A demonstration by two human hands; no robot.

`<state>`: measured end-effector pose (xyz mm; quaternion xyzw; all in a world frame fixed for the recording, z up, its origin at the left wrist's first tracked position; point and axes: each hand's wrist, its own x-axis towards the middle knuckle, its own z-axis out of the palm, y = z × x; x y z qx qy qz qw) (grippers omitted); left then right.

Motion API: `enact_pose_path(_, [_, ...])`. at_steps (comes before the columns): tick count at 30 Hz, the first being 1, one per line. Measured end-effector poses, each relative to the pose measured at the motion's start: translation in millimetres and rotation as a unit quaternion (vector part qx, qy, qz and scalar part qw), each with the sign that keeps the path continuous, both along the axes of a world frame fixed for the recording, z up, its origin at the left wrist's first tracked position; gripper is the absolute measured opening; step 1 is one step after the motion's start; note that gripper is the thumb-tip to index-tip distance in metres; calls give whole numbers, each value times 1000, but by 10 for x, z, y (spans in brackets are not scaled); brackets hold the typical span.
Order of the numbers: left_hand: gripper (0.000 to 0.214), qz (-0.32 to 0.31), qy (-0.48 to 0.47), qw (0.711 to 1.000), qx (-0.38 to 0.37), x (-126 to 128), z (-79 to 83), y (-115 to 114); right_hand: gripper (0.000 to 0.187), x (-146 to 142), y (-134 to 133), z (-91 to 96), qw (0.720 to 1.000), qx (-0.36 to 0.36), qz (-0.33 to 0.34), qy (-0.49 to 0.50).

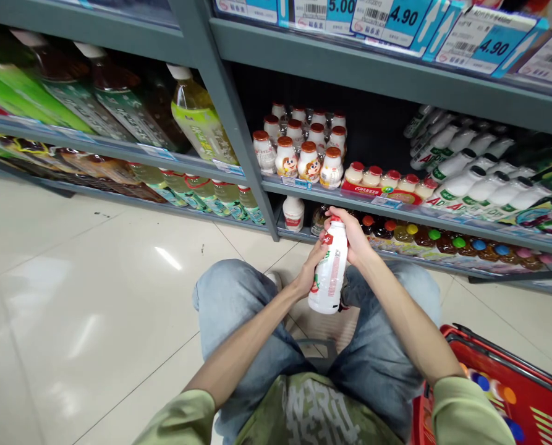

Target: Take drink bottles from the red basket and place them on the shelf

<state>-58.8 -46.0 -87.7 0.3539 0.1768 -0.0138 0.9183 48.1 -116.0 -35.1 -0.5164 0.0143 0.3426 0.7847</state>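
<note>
A white bottle [330, 272] with a red cap and red and green print is held tilted in front of my knees. My left hand [309, 267] wraps round its side. My right hand [351, 233] grips it near the cap, with the fingers curled over the top. Just beyond my hands, on the bottom shelf, stands a similar white bottle [293, 214] with a red label. Above it, small white bottles with orange-red caps [309, 162] stand in packs on the middle shelf.
A red shopping basket [530, 395] with several colour-capped bottles is at my right. White bottles with dark caps [465, 185] lean on the right of the shelf. Large tea bottles [118, 93] fill the left bay. A grey upright post [238, 117] divides the bays.
</note>
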Motion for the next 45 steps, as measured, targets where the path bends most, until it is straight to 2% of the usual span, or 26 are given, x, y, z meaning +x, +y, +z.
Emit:
enact_pose_path(7, [55, -12, 30, 999, 3, -9, 22, -7, 28, 30, 5, -31, 999, -12, -11, 44])
enact_pose_path(13, [46, -27, 71, 996, -45, 9, 19, 6, 23, 37, 2, -28, 998, -23, -19, 62])
enact_pose_path(17, [55, -98, 97, 987, -86, 0, 25, 21, 26, 25, 3, -23, 998, -34, -15, 51])
enact_pose_path(19, [59, -112, 103, 984, -89, -3, 26, 29, 30, 19, 6, -23, 998, -38, -13, 49])
enact_pose_path(29, [63, -121, 116, 982, -90, -2, 34, 49, 38, 0, 8, -17, 999, -38, -9, 22])
enact_pose_path(45, [71, -155, 115, 976, -104, -16, 46, 65, 34, -12, 22, -7, 998, -50, -30, -19])
